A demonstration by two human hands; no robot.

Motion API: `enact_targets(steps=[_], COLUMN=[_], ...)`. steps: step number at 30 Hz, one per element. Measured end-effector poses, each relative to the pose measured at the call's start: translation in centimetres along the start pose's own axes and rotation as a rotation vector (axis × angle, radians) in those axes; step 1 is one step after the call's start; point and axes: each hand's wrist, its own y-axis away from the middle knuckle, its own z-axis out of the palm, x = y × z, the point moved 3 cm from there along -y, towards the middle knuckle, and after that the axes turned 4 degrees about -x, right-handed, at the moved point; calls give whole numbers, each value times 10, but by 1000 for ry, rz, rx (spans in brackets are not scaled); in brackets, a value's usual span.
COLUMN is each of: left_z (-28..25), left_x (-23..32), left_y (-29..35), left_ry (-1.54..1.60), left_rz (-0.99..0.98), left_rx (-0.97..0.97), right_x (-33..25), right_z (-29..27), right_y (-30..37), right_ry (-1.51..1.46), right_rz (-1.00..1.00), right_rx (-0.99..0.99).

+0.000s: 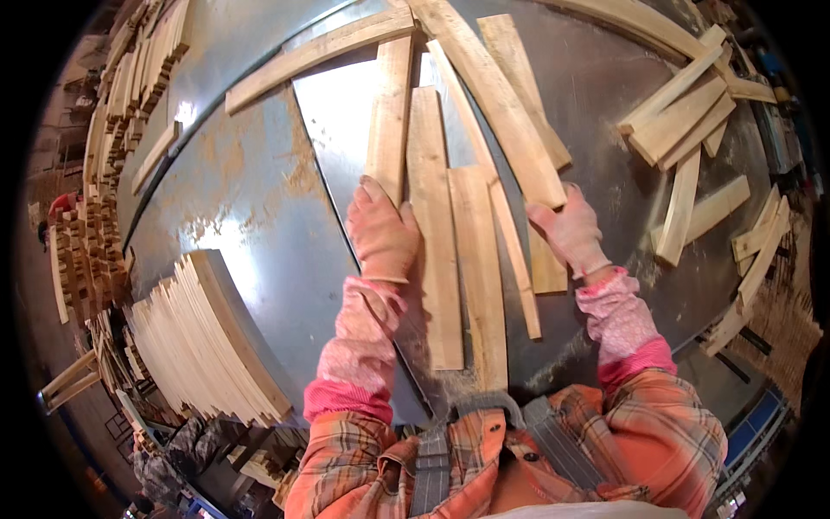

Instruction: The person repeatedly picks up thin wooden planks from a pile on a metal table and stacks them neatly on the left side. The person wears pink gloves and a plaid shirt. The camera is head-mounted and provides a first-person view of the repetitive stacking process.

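Clearly, I see from my remote station two hands well apart over a smooth, grey metal table [614, 130], each closed on timber. Left of centre, the left hand [381, 232] grips the near end of a flat, straight-edged board [394, 112]; the right hand [571, 229] pinches the near end of a longer plank [493, 99], thumb to its left edge. Between them I make out a knotty board [435, 233], a paler, broad board [478, 277] and a thin, slightly bowed strip [510, 233]. Powdery sawdust [229, 164] smears the shiny metal to the left, near a tight stack of slats [207, 337] packed face to face. Rough offcuts [683, 121] lie crisscrossed at right. Crinkled pink sleeve covers [367, 320] wrap both forearms.
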Motion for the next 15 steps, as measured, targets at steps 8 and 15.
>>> enact_targets(steps=[8,15], left_z=[-12,-12], left_x=[16,2], left_y=[110,101], left_ry=[533,1275], left_rz=[10,-417], left_rx=[-468,-842], right_x=[43,76], right_z=[-55,-23], right_y=[83,126], right_ry=[265,405], right_rz=[-129,10], right_rx=[190,-128])
